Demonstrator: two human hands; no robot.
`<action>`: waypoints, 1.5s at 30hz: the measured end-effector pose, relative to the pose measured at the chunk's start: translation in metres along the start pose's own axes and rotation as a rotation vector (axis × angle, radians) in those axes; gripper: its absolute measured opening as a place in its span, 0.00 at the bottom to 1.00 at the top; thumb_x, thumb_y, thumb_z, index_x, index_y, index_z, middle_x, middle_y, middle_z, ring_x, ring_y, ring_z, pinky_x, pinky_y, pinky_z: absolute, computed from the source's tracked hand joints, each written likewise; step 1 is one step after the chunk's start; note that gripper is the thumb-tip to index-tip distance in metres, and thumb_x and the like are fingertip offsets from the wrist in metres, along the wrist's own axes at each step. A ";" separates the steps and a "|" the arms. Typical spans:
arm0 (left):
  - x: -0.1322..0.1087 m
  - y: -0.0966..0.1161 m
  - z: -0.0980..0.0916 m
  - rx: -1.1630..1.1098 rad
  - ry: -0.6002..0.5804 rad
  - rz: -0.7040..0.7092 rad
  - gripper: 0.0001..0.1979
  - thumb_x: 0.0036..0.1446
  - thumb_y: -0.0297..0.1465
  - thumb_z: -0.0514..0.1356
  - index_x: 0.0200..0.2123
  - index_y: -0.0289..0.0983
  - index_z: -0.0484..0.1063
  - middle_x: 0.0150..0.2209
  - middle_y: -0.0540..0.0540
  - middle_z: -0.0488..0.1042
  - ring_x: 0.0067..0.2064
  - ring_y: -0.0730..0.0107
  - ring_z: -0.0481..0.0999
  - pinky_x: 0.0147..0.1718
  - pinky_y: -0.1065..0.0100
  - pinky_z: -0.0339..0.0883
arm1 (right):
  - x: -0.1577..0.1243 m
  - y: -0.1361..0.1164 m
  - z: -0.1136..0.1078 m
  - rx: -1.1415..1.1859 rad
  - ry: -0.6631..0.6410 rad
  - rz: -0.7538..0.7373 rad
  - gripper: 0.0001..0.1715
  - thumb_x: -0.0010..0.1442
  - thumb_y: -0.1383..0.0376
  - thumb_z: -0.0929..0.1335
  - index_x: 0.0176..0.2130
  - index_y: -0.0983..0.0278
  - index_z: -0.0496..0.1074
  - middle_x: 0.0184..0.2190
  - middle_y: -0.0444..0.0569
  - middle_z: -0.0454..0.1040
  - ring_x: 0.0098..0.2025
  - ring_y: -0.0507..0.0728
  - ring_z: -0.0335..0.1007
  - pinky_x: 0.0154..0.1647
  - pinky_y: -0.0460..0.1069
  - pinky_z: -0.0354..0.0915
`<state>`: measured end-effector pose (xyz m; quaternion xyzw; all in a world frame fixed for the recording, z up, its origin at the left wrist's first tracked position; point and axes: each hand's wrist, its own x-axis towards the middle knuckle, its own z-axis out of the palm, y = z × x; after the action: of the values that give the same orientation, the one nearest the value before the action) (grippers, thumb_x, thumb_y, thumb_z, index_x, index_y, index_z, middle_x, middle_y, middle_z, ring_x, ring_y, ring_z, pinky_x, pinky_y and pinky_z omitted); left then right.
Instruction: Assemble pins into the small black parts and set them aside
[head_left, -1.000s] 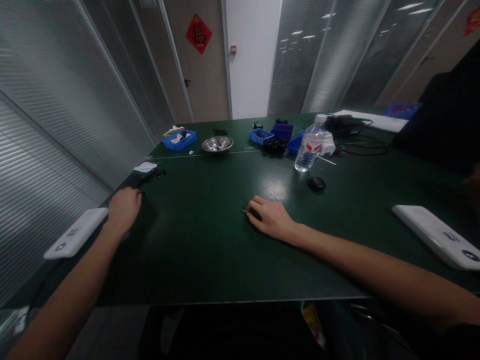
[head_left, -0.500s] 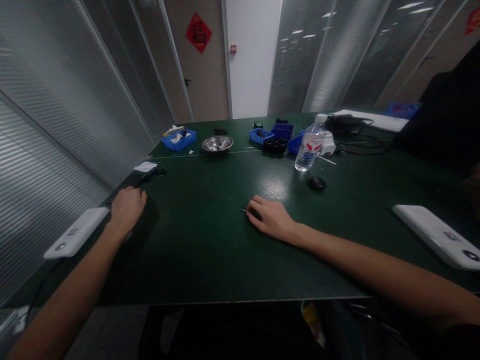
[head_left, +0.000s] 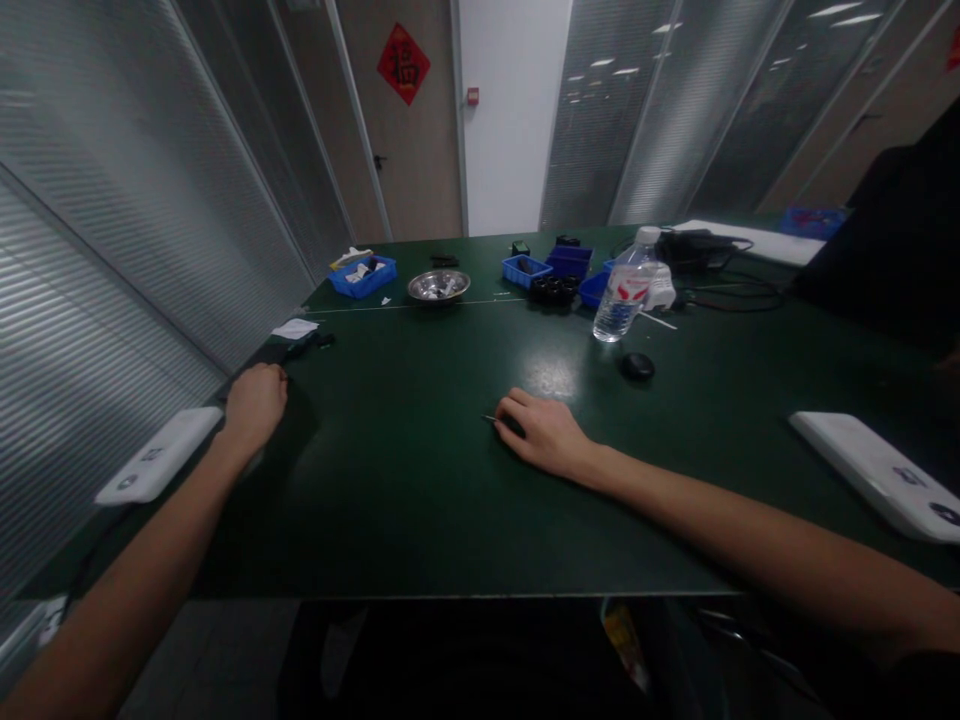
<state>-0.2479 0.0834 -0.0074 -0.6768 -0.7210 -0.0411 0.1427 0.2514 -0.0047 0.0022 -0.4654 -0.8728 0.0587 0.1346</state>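
The right hand (head_left: 545,432) is hiding most of what it is gripping: only the slim tip of a thin tool (head_left: 488,418) is showing, poking out leftward past the curled thumb and fingers, which are closing on it. Inside that curl a dark patch is appearing, and whether it is shadow or part of the tool is impossible to tell. The visible tip is looking narrow, straight and greyish, lying just above the green table (head_left: 390,480). Well to the grip's left, the left hand (head_left: 256,405) is turning its back to the camera and hiding its fingertips, so its hold cannot be told; blurred dark items (head_left: 304,345) are lying just beyond it. Far right of the grip, a white case (head_left: 874,465) is running out of view.
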 end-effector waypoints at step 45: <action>0.001 -0.001 -0.008 -0.025 -0.024 -0.042 0.18 0.66 0.33 0.50 0.43 0.31 0.79 0.43 0.33 0.78 0.44 0.50 0.77 0.45 0.57 0.70 | -0.001 0.002 0.002 0.008 0.036 -0.020 0.11 0.70 0.59 0.64 0.47 0.62 0.71 0.44 0.49 0.72 0.36 0.53 0.68 0.32 0.47 0.57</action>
<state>-0.2478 0.0823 0.0002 -0.6636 -0.7363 -0.0451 0.1246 0.2531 -0.0042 -0.0005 -0.4571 -0.8746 0.0523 0.1529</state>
